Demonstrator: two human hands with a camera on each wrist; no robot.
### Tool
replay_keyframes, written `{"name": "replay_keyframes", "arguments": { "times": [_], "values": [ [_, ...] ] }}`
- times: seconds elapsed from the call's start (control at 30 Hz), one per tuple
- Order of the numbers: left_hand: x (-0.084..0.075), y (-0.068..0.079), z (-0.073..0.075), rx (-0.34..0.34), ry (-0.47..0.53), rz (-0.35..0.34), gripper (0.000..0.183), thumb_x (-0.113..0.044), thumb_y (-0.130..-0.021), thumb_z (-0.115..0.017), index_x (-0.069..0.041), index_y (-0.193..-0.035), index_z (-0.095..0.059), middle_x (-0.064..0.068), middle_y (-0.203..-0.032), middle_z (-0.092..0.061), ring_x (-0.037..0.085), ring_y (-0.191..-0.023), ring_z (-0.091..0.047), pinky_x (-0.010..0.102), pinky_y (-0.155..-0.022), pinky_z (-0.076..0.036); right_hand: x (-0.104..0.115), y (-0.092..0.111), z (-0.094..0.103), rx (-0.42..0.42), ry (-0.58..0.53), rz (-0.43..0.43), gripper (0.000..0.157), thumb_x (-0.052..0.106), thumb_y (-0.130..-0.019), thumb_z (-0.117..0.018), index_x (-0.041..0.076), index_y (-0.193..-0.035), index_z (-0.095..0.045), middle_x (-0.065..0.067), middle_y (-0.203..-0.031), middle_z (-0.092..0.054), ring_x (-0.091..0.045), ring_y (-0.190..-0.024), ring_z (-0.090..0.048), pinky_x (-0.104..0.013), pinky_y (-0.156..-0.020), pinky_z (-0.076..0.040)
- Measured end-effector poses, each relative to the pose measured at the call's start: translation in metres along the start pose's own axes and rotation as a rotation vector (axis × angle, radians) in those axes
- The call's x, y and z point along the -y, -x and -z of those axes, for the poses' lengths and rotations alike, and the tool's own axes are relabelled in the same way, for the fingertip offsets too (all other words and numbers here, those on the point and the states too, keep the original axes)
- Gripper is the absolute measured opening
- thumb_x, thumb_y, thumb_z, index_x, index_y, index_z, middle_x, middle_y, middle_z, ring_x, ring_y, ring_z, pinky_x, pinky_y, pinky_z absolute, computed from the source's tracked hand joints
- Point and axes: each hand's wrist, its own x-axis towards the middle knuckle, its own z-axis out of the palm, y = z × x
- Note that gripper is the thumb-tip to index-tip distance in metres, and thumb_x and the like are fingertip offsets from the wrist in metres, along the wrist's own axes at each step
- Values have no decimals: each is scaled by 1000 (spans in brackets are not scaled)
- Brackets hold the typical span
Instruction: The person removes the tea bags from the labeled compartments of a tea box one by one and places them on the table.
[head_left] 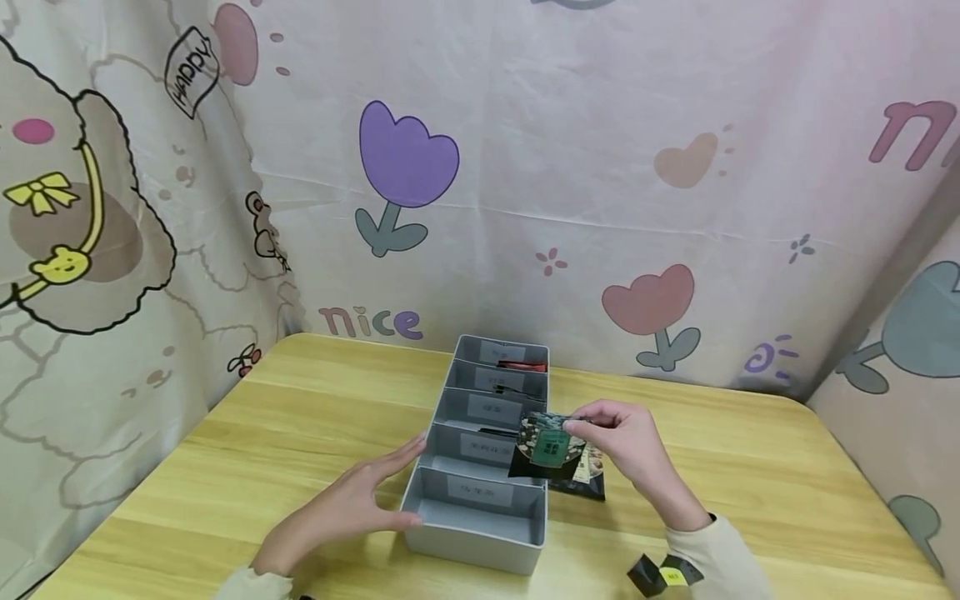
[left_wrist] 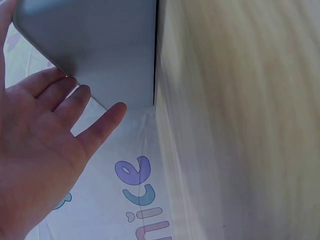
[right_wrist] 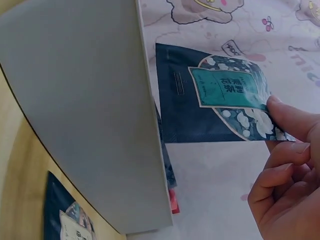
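Observation:
A long grey organizer box [head_left: 472,546] divided into several compartments stands on the table. My left hand [head_left: 348,500] is spread along its left side, thumb at the near corner; in the left wrist view its fingertips [left_wrist: 117,109] are right at the grey wall. Between thumb and fingers my right hand [head_left: 628,442] pinches one end of a flat black sachet [right_wrist: 187,117] with a green label and white flower print. In the head view this sachet hangs over the box's right rim, hiding part of the compartments.
Another dark sachet [head_left: 594,487] with a pale label lies on the table [head_left: 750,467], right of the box. Red [head_left: 528,367] and dark packets stand in farther compartments, whose walls bear white labels [head_left: 482,492]. A printed curtain [head_left: 510,167] hangs behind. A black-and-yellow device sits at my right cuff.

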Motion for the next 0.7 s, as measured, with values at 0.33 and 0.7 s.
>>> {"name": "replay_keyframes", "arguments": {
  "times": [0.33, 0.7],
  "values": [
    [1, 2, 2, -2, 5, -3, 92, -51, -79, -74, -16, -152, -32, 17, -152, -32, 49, -131, -35, 69, -97, -32, 0, -4, 12, 20, -54, -22, 18, 16, -84, -75, 0, -91, -72, 2, -56, -45, -10, -49, -37, -25, -47, -35],
    [3, 0, -1, -5, 18, -13, 91, -50, -78, -75, -14, -151, -34, 16, -152, -32, 48, -131, -35, 69, -98, -31, -25, -14, 32, 11, -100, -110, 20, 14, -84, -75, -4, -92, -70, 4, -54, -49, -7, -43, -36, -22, -45, -34]
  ]
}}
